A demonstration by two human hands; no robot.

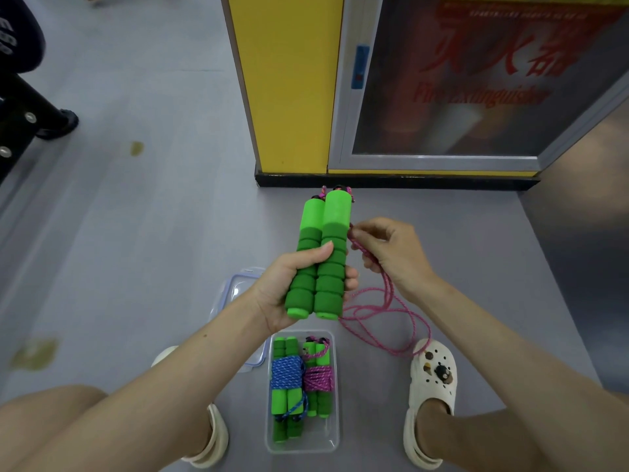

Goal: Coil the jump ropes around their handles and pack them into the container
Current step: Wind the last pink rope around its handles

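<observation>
Two coiled ropes (287,373) lie in the clear container (306,449) on the near floor (136,233). Above it, the left hand (289,287) grips the pair of green handles (323,229) together, their long axis running near to far. The right hand (391,253), just right of them, pinches the pink rope (384,311); its slack hangs to the right. Judgement: winding must run crosswise around the handles, with the right hand nearer the rope.

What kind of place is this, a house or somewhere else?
Probably a public indoor hallway, maybe a school or sports hall: a glass-fronted fire extinguisher cabinet, a yellow square pillar and a smooth grey floor. Green foam jump-rope handles hint at sport.
</observation>
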